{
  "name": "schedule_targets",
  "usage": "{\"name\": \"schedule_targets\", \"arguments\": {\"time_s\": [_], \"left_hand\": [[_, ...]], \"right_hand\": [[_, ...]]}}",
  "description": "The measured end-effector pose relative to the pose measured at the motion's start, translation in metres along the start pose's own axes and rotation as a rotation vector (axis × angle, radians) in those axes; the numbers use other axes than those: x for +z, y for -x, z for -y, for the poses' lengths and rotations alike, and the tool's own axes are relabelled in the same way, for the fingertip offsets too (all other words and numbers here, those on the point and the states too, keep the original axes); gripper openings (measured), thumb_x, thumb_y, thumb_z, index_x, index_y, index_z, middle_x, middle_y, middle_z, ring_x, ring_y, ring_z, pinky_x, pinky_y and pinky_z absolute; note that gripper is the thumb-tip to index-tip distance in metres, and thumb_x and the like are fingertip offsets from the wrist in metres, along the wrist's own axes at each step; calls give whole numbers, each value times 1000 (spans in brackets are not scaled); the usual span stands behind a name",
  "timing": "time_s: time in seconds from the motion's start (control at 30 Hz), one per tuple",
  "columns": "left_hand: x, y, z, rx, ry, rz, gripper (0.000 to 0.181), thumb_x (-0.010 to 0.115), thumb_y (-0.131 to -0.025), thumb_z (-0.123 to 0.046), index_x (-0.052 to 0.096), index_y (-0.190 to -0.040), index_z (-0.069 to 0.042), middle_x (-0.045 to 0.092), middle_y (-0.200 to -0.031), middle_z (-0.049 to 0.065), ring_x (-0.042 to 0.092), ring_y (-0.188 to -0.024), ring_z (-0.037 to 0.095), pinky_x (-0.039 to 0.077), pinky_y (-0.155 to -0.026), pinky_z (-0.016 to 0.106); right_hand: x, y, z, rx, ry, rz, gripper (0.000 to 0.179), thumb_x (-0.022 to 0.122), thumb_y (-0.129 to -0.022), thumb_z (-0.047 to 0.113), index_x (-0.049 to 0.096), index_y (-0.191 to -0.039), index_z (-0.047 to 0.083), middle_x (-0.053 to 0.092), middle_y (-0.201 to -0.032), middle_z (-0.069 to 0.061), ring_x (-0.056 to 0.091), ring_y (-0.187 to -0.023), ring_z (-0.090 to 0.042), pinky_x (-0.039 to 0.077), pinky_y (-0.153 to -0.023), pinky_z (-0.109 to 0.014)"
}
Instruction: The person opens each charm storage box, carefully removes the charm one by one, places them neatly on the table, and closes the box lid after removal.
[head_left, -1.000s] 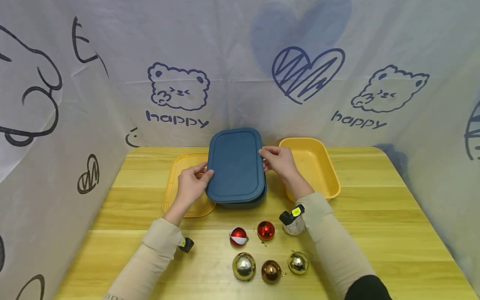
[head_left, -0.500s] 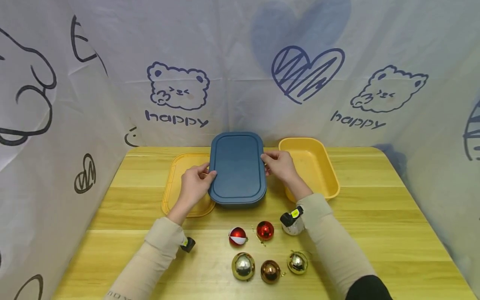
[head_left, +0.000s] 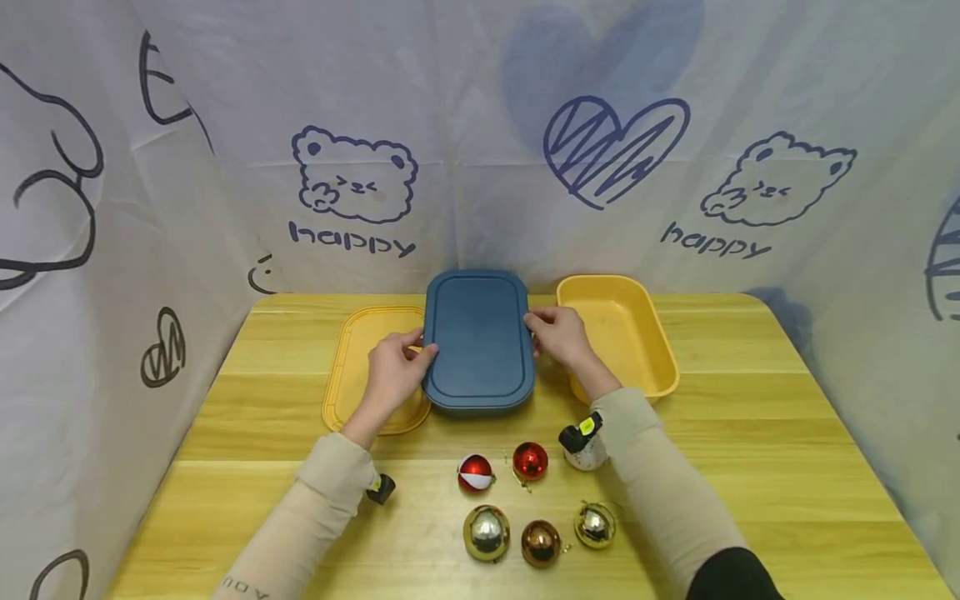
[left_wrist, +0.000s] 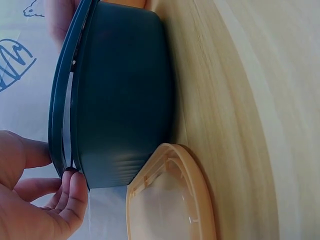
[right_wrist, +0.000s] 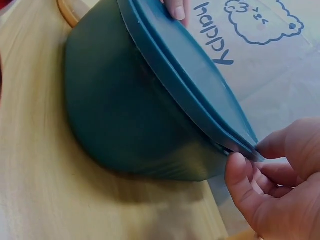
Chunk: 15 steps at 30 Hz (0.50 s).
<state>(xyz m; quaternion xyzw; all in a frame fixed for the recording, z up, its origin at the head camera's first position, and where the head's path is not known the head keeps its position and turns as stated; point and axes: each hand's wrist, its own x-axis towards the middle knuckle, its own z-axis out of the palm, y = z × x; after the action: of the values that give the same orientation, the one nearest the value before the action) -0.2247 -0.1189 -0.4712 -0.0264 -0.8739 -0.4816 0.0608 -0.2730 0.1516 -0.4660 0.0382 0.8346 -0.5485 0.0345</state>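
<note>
A blue rectangular lid (head_left: 478,337) lies over a deep blue food container (left_wrist: 120,95). My left hand (head_left: 393,371) pinches the lid's left edge between thumb and fingers. On the right edge, my right hand (head_left: 564,335) grips it the same way. A narrow gap shows between lid and rim in the left wrist view, near the left fingertips. In the right wrist view the lid sits close along the container's rim. The container stands on the table, its inside hidden by the lid.
Left of the container lies a flat yellow lid (head_left: 348,371). An uncovered yellow container (head_left: 662,354) stands to the right. In front are several bauble ornaments, including a red one (head_left: 530,461), a brown one (head_left: 541,543) and a white one (head_left: 587,457) partly behind the right wrist camera.
The blue lid has shifted slightly right and come into line with the container, which showed more below its front edge before. Both hands have moved along with it. The baubles have stayed put.
</note>
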Motion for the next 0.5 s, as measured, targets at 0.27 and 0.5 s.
{"name": "schedule_targets", "arguments": {"time_s": [0.27,0.5], "left_hand": [[1,-2,3,8,-26,-9,47,75,-98,-15,65,-140,3,72,-117,21,69,-87,27,49,-64,22],[1,-2,4,8,-34,-2,46,75,-98,-15,66,-139,4,72,-116,21,69,-87,27,50,-66,23]], "right_hand": [[4,-5,-3,10,20,16,37,62,-107,24,71,-134,0,69,-91,-11,62,-64,-18,64,-77,-50],[6,-6,-2,10,42,11,38,62,-108,25,70,-135,0,70,-92,-12,62,-64,-17,63,-81,-53]]}}
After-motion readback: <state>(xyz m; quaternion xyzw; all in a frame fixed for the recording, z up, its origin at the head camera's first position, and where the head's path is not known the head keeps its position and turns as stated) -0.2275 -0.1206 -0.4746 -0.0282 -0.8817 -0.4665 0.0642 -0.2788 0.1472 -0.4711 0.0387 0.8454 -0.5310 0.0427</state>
